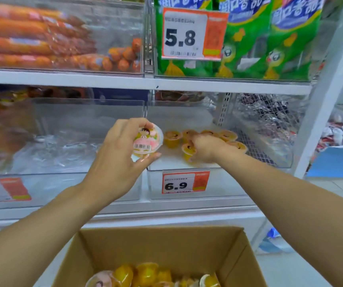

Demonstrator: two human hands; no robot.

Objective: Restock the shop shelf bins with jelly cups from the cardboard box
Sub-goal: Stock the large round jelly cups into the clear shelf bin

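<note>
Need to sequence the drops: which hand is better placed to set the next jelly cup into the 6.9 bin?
Right hand: already inside the bin, touching a yellow cup. Left hand holds its pink-lidded cup at the bin's left edge.

Cardboard box (187, 245) cut off below; left shelf goods (7, 129) blurred

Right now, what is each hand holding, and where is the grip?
Left hand grips a jelly cup by its rim. Right hand rests among the cups in the bin; its grip cannot be told.
</note>
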